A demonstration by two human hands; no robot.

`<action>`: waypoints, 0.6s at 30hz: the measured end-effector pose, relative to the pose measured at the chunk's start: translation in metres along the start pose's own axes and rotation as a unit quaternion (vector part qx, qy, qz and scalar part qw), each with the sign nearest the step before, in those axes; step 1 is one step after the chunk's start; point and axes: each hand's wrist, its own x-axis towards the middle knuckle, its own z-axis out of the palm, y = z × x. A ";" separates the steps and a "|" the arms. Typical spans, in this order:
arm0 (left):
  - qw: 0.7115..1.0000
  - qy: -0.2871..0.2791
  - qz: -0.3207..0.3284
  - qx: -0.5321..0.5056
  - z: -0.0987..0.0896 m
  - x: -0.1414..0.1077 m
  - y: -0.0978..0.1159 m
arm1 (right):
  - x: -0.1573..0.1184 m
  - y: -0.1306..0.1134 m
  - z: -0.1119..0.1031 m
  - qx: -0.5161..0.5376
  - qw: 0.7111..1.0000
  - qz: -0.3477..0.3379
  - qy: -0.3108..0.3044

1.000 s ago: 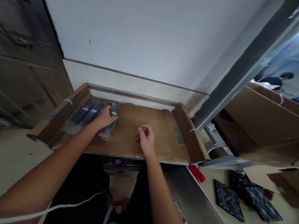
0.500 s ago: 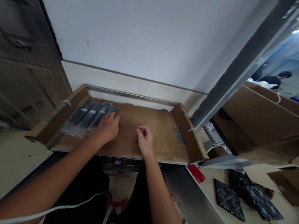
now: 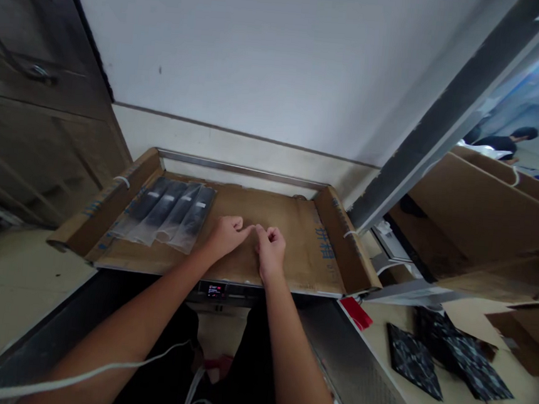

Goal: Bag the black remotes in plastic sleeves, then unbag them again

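My left hand [image 3: 227, 235] is above the middle of a cardboard-lined tray [image 3: 297, 270], its fingers curled and thumb side pointing right. My right hand [image 3: 272, 252] is closed too, and the tips of both hands meet. Anything between the fingertips is too small to make out. Just left of my left hand lie several clear plastic sleeves [image 3: 186, 217] side by side, slightly overlapping. Each has dark contents and a small white label near its upper end. Neither hand touches them.
The tray has raised cardboard sides [image 3: 341, 240] tied with white straps. A white cable [image 3: 142, 362] crosses over my left forearm. To the right stand a large cardboard box [image 3: 498, 228] and dark patterned packages [image 3: 413, 359] on the floor. A person [image 3: 501, 143] is far off at right.
My left hand has left the plastic sleeves and moved right to meet my right hand. The rightmost sleeve now lies flat and uncovered. My right hand has shifted slightly right.
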 end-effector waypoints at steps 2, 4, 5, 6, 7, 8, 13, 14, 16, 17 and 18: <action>0.999 -0.036 -0.008 -0.037 0.000 0.001 -0.001 | 0.000 -0.002 0.004 -0.009 1.000 -0.001 0.019; 0.997 -0.046 -0.019 -0.055 -0.001 0.003 -0.002 | -0.001 -0.002 0.009 -0.031 0.999 -0.003 0.021; 0.997 -0.044 -0.019 -0.058 -0.001 0.003 -0.002 | -0.001 -0.003 0.010 -0.042 0.999 -0.005 0.018; 0.997 -0.039 -0.015 -0.061 -0.001 0.004 -0.002 | -0.001 -0.003 0.012 -0.051 0.999 -0.009 0.014; 0.997 -0.033 -0.009 -0.063 -0.001 0.005 -0.003 | -0.001 -0.002 0.012 -0.056 0.998 -0.013 0.012; 0.997 -0.026 -0.004 -0.066 -0.001 0.005 -0.003 | -0.001 -0.002 0.013 -0.057 0.998 -0.017 0.011; 0.994 0.016 -0.007 -0.110 0.001 0.005 -0.006 | -0.001 0.000 0.012 -0.042 0.999 -0.024 0.001; 0.993 0.023 -0.006 -0.117 0.002 0.005 -0.007 | -0.001 0.000 0.011 -0.041 0.999 -0.024 -0.003; 0.993 0.031 0.001 -0.112 0.003 0.005 -0.010 | -0.001 0.001 0.011 -0.040 0.999 -0.023 -0.011; 0.994 0.034 0.006 -0.100 0.003 0.004 -0.011 | -0.001 0.001 0.011 -0.040 0.999 -0.023 -0.015; 0.996 0.037 0.011 -0.086 0.003 0.004 -0.012 | -0.001 0.001 0.010 -0.040 0.999 -0.024 -0.019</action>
